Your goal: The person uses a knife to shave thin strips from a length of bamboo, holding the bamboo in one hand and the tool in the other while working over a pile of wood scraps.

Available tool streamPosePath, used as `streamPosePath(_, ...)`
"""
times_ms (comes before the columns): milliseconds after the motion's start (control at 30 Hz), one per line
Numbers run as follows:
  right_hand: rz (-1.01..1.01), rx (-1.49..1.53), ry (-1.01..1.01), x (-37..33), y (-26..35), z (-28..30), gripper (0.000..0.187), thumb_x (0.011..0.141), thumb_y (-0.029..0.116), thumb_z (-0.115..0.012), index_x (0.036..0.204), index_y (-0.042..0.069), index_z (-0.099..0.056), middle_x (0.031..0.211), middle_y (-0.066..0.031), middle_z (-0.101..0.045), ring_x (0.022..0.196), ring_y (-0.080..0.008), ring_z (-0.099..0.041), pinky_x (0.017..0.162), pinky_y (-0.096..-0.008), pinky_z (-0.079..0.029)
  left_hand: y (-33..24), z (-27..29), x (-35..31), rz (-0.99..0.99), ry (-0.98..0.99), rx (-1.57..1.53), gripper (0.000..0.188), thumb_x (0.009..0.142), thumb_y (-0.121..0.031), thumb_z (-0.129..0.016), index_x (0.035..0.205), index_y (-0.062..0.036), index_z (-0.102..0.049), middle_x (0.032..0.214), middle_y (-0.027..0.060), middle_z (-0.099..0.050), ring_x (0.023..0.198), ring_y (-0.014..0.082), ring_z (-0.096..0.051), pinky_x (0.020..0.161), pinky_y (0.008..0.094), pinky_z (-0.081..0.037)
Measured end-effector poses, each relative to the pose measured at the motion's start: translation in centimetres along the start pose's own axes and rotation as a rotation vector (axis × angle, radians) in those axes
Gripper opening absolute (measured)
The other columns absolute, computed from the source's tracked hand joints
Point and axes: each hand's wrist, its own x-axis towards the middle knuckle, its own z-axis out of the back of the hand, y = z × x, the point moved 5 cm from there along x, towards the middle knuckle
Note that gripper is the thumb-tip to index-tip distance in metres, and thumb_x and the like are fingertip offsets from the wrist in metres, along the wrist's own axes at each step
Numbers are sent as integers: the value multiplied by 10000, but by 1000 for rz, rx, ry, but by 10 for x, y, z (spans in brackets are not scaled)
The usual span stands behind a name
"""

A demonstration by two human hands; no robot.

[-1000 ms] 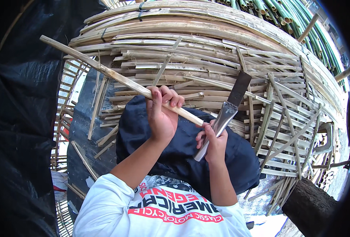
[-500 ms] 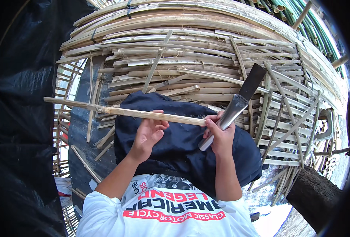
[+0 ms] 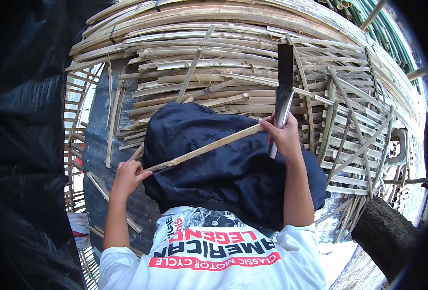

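Observation:
A pale, narrow bamboo strip [image 3: 218,143] slants across my lap, its right end higher than its left. My left hand [image 3: 128,177] is closed on the strip's lower left end, pinching it between thumb and fingers. At the other end, my right hand [image 3: 286,137] pinches the tip with thumb and forefinger. That same hand also holds a big knife [image 3: 284,99] by its shiny tubular metal handle, the dark, square-ended blade pointing up and away from me. Beneath the strip, dark cloth [image 3: 199,176] covers my lap.
Split bamboo slats [image 3: 199,65] lie in a wide stack ahead, with crossed slats [image 3: 354,130] at the right. Green poles [image 3: 383,38] stand far right. A thick dark log [image 3: 385,237] sits at the lower right. Black sheeting [image 3: 25,145] hangs along the left.
My left hand has moved left and down and closed on the strip's end; before, it was open under the strip. The strip now tilts, and the right hand has risen with the blade turned upright.

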Motion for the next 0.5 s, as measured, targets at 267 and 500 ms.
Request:
streamPosePath(267,204,-562,-112,-9,10,-21,327,804,266,-759,870,4,-577,575,-119,-527,495,-215,-472,519,-332,-422,-3,-51,-27,-86,-66,-478,396,929,-287,-608,726,24,-469,569,202,-407,516,334,-310,465,375,-335)
streamPosePath(500,278,-852,182,-28,-17,-66,436,786,431,-719,951,38,-629,728,-154,-665,703,-348,-661,648,-413,-509,0,-79,-34,32,-72,-610,426,959,-311,-538,702,25,-491,538,159,-406,478,179,-403,478,357,-337)
